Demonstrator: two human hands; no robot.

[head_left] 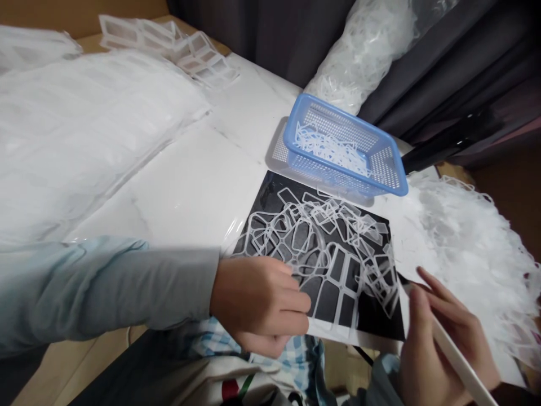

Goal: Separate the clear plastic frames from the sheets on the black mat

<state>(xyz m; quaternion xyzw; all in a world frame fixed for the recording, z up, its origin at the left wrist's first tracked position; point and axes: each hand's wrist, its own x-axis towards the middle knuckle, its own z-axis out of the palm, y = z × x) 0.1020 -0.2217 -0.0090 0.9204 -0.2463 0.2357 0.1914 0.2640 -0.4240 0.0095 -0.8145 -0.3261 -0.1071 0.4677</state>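
Note:
My left hand [264,304] is curled at the lower left edge of a black mat [380,327], beside thin, translucent white frame pieces [306,225]. Its fingers press together, and whatever they hold, if anything, is hidden. One larger frame piece with several rectangular openings [341,287] lies flat just right of those fingers. Past the mat's right edge, my right hand [448,332] grips a slim white stick-like tool [459,361] between thumb and fingers. The tool's tip points toward the mat; its exact kind is unclear.
Behind the mat stands a blue perforated basket [346,121] holding thin white loops [327,148]. A large heap of translucent pieces [473,254] lies at right. Stacked clear-wrapped sheets [84,135] cover the left side of the white table [190,186]. A stuffed clear bag [367,51] leans behind.

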